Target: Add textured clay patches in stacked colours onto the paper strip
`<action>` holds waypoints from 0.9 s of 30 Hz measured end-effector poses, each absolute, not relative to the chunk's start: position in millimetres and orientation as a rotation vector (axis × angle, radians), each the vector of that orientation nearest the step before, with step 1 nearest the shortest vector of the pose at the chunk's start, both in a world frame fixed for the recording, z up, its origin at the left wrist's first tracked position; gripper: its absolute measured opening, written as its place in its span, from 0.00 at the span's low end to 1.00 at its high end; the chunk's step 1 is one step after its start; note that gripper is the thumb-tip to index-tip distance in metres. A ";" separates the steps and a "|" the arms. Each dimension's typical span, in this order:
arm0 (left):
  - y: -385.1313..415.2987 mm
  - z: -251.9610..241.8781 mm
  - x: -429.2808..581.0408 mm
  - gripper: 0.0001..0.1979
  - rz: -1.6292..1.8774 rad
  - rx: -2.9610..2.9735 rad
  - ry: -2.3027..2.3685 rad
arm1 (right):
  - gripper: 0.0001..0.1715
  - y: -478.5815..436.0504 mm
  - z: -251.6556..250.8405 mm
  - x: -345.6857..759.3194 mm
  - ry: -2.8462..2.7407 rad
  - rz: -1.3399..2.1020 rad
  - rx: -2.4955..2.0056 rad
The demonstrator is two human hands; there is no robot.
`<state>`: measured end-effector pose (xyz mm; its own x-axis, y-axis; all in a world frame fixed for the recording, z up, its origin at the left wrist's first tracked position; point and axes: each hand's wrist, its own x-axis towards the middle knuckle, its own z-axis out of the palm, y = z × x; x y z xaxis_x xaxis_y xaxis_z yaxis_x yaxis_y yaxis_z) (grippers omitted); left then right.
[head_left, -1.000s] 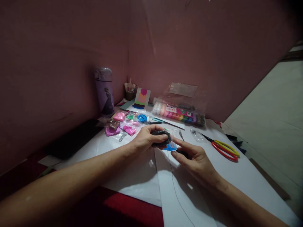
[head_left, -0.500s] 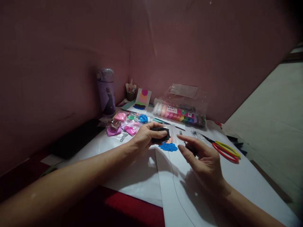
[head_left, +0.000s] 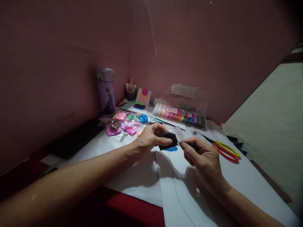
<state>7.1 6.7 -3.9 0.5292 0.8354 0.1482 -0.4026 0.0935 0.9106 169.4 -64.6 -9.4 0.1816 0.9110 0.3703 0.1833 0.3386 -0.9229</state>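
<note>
My left hand [head_left: 149,137] is closed around a pack of black modelling clay [head_left: 165,142], its thumb pressed on top. A clear plastic flap [head_left: 179,132] sticks up at the pack's right end. My right hand [head_left: 204,156] has thumb and forefinger pinched beside that end. Under its curled fingers shows a dark lump [head_left: 194,146], which looks like black clay. Below the pack, a textured patch of blue clay [head_left: 174,148] lies on white paper [head_left: 165,186] with a drawn curved line; the pack partly covers it.
Scissors [head_left: 227,151] with red and yellow handles lie to the right. Bagged clay pieces [head_left: 120,116] sit at the left, near a purple bottle [head_left: 105,91]. Behind are a layered clay picture [head_left: 142,99], a cup of tools [head_left: 130,93] and a clear bag of coloured clay [head_left: 177,113].
My left hand has shifted slightly right with the black clay, covering more of the blue patch. The right thumb and forefinger, apart before, have come together by the pack's end.
</note>
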 end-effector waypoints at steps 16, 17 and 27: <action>3.8 5.6 1.3 0.15 0.753 1.235 0.551 | 0.18 -62.7 0.0 171.5 -1.072 1.079 -0.903; 4.8 3.8 1.1 0.14 0.735 1.231 0.554 | 0.18 -61.2 1.4 172.5 -1.031 1.124 -0.881; 0.7 1.1 -1.8 0.13 0.556 1.255 0.450 | 0.14 -56.1 -1.0 175.2 -1.031 1.233 -0.923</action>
